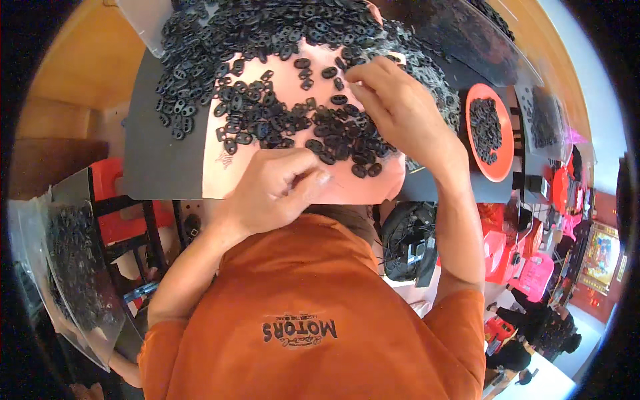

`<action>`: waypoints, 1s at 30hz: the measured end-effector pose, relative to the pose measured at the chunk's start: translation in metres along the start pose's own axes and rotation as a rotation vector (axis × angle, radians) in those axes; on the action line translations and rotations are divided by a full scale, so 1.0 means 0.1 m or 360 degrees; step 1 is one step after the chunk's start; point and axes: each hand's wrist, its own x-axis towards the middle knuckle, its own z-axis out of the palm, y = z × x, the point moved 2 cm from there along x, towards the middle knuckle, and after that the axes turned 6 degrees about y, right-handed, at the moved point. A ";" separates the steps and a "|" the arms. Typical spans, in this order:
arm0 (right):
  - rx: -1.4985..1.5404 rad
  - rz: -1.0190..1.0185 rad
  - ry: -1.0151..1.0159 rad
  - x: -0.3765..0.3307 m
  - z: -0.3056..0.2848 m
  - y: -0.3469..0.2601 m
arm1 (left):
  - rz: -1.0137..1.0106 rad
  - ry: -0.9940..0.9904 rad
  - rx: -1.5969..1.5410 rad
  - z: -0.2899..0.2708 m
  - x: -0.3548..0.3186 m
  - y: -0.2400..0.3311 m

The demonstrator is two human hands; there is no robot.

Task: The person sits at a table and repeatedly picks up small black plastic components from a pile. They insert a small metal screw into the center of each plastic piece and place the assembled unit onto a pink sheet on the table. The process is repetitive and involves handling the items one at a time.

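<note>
A pink board [227, 170] is laid across a dark grey sheet [157, 133]; everything below is placed relative to that board. A large heap of small black oval links [267, 40] is spread over the board's far half, with a thinner scatter [280, 120] at mid-board.

Step judged in hand: sorting or picking single links out of the scatter. The right hand [393, 107] is set on the board's right part, fingertips pinched at a link in the scatter (whether one is actually gripped cannot be told). The left hand [277, 183] is held at the board's near edge, fingers curled closed; nothing is seen in it.

Next move calls for one link to be separated cleanly; neighbours lie touching, so several may be dragged along.

Right of the board, an orange tray [501, 160] with more links is placed. Left of the board, clear bags [73, 267] of links are stacked.
</note>
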 end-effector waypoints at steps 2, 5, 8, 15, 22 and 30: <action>-0.0040 -0.0039 -0.0026 0.14 0.10 0.02 | 0.0017 0.0029 -0.0050 0.01 0.00 -0.01; -0.0110 -0.0073 -0.0060 0.28 0.20 0.05 | 0.0033 0.0047 -0.0082 0.02 0.00 -0.06; -0.0272 -0.0086 -0.0172 0.31 0.30 0.04 | 0.0075 0.0073 -0.0090 0.04 -0.01 -0.08; -0.0363 -0.0079 -0.0179 0.35 0.24 -0.06 | 0.0078 -0.0019 -0.0071 0.00 -0.04 -0.11; -0.0500 -0.0249 -0.0173 0.59 0.40 0.00 | 0.0120 0.0066 -0.0079 0.00 -0.03 -0.08; -0.0398 -0.0454 -0.0343 0.43 0.38 -0.18 | 0.0200 0.0069 -0.0112 0.02 -0.05 -0.14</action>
